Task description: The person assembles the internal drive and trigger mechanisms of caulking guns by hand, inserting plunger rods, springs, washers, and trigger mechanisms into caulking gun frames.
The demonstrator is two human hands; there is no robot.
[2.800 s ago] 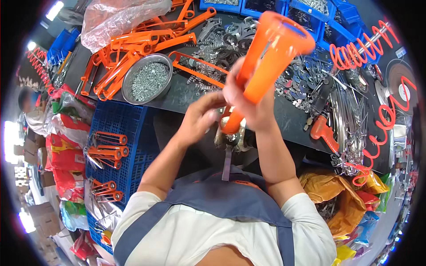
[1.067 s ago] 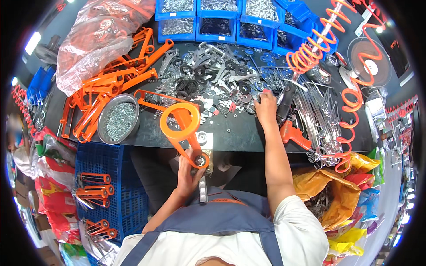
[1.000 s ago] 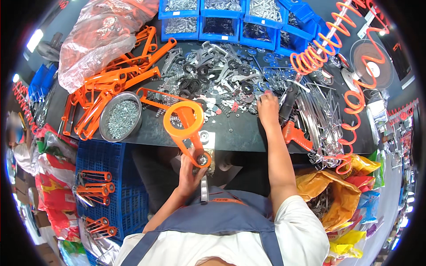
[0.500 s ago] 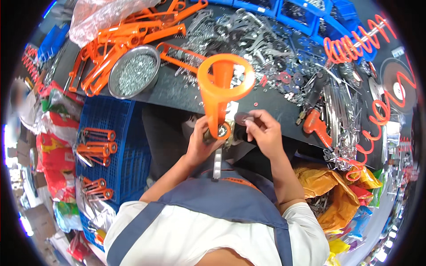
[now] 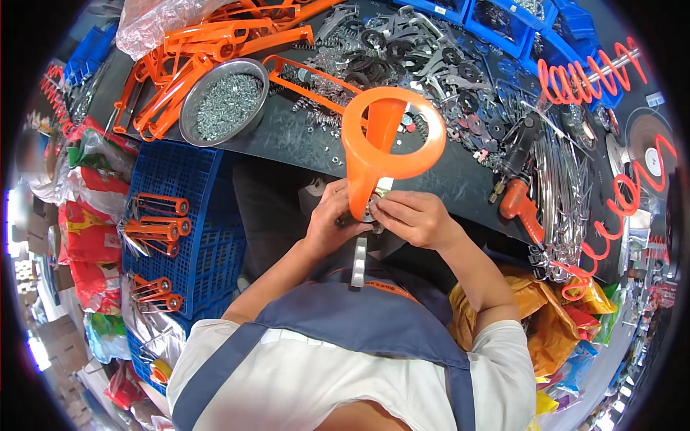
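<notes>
My left hand (image 5: 332, 221) is wrapped round the near end of an orange caulking gun frame (image 5: 357, 188). The frame's wide ring stands up toward the table. Against that same near end press the pinched fingers of my right hand (image 5: 415, 219). The dark round disc they held earlier is now mostly hidden behind the fingertips, with only a little grey metal showing there. A pale strip (image 5: 359, 264) sticks out below the hands toward my apron; I cannot tell whether it belongs to the frame.
Orange frames (image 5: 237, 29) lie piled on the dark table beside a metal bowl (image 5: 262, 97) of small parts. Loose springs, discs and grey levers (image 5: 424, 57) spread behind my hands. To the right are a power driver (image 5: 519, 201) and metal rods (image 5: 559, 179). A blue crate (image 5: 172, 154) stands left.
My right hand has moved left and brought the dark disc to the frame's near end. The frame's ring has shifted right in view, as has the whole table.
</notes>
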